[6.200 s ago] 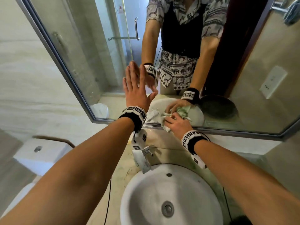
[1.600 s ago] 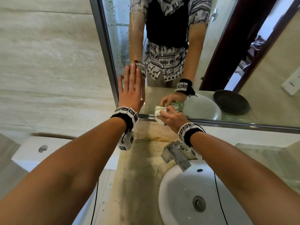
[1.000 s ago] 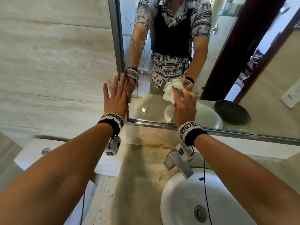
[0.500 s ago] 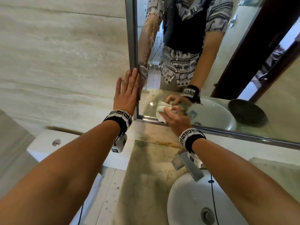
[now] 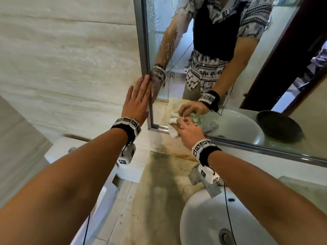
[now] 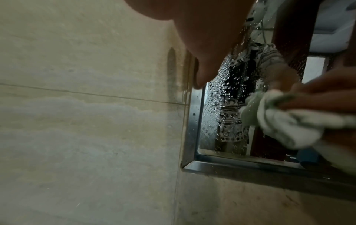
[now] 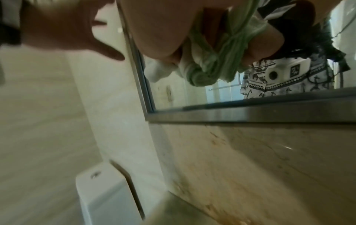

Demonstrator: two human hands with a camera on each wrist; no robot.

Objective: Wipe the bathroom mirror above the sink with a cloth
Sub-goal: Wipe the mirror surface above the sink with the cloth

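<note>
The marble-tiled wall (image 5: 67, 55) filled the head view from nine to twelve o'clock, and the steel-framed mirror (image 5: 221, 41) hung against it from twelve to three, its glass beaded with water droplets near the left edge. Below, the stained stone bench (image 5: 159, 200) ran toward six o'clock, carrying the white sink basin (image 5: 203, 223) at five o'clock with a chrome faucet (image 5: 210, 189) on its rim. A white toilet tank (image 5: 58, 151) sat at eight o'clock beside the bench. The left hand (image 5: 137, 103) lay flat on the wall at the mirror's left frame edge, fingers straight and together. The right hand (image 5: 190, 132) pressed into the mirror's lower left corner, its fingers curled and clamped on the bunched white-and-green cloth (image 5: 174, 126), which touched the glass just above the bottom frame. Both wrists wore black bands with patterned white markers.
</note>
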